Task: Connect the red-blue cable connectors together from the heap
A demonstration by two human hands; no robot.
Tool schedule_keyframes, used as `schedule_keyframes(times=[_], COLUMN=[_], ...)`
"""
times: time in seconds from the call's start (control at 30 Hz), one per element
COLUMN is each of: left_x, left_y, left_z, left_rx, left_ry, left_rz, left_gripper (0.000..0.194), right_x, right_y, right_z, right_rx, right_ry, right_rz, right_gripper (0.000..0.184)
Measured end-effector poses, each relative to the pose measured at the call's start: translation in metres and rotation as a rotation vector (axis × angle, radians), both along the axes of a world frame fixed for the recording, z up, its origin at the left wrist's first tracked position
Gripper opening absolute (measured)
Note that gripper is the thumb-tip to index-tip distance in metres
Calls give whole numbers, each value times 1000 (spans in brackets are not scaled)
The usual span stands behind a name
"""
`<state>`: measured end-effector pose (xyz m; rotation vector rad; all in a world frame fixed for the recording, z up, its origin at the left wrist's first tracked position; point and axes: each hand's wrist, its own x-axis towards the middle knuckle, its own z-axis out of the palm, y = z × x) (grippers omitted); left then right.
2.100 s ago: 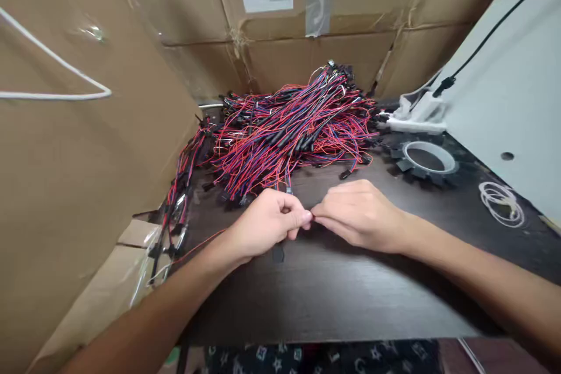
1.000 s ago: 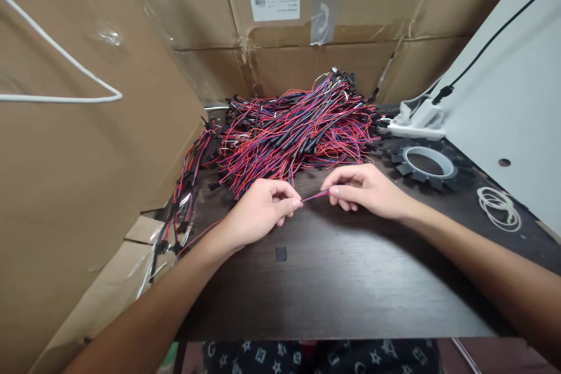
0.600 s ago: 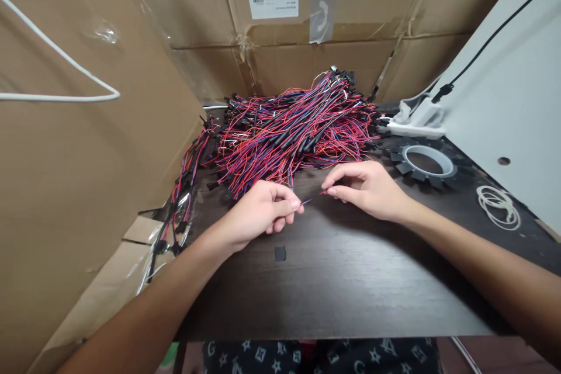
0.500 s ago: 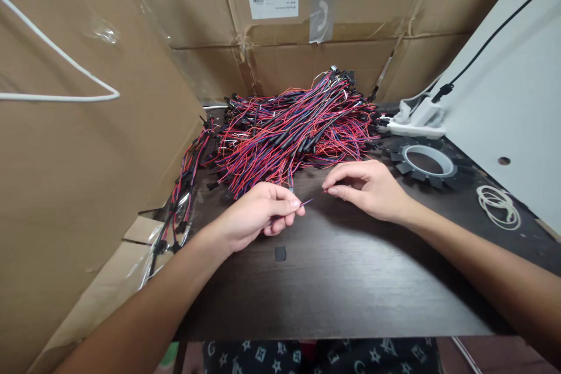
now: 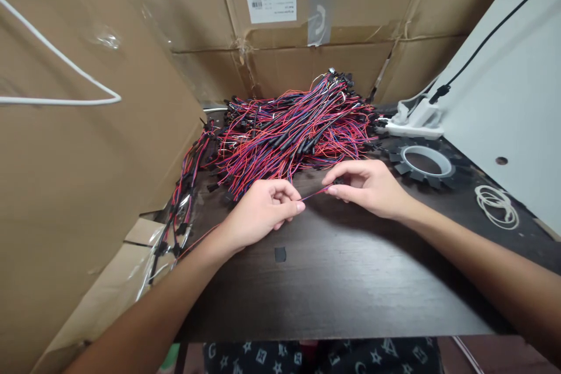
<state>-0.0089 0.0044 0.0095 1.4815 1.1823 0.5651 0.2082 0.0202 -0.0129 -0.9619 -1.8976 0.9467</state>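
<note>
Between my two hands runs a thin red and blue wire (image 5: 314, 193), stretched just above the dark table. My left hand (image 5: 268, 208) pinches it between thumb and fingers, and a red strand trails out behind the wrist to the left. The other end sits in the fingertips of my right hand (image 5: 370, 188), also closed in a pinch, with part of it hidden by the fingers. Right behind both hands lies a large pile of red and blue wires (image 5: 289, 128) with black connectors. A small black tape piece (image 5: 280, 254) is stuck on the table in front of my left hand.
A tape roll (image 5: 426, 162) with black strips around its rim lies right of the pile, near a white power strip (image 5: 414, 125) and a coiled pale cord (image 5: 497, 207). More wire bundles (image 5: 186, 178) lie at left. Cardboard boxes (image 5: 289, 64) and a white panel (image 5: 512, 99) enclose the table.
The wire now spans the gap between my hands; before, its tip from my left hand stopped short of my right. A red strand now shows behind my left wrist.
</note>
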Motion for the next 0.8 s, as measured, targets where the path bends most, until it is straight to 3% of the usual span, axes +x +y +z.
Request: schedule_keyframes(times=[0.2,0.33,0.8], left_x=[3,3,4], left_y=[-1,-3,-4], left_z=[-1,-1,-7], left_rx=[49,71,41], left_ry=[39,42,25], left_rz=[-8,-8,-32], left_gripper=[14,14,16], right_x=[-2,-3,-8], right_y=[-1,-3,-9], right_z=[-1,0,3], right_rx=[-311,-425,-178], right_ry=[93,41,-77], right_rz=[120,171,141], right_gripper=[21,24,16])
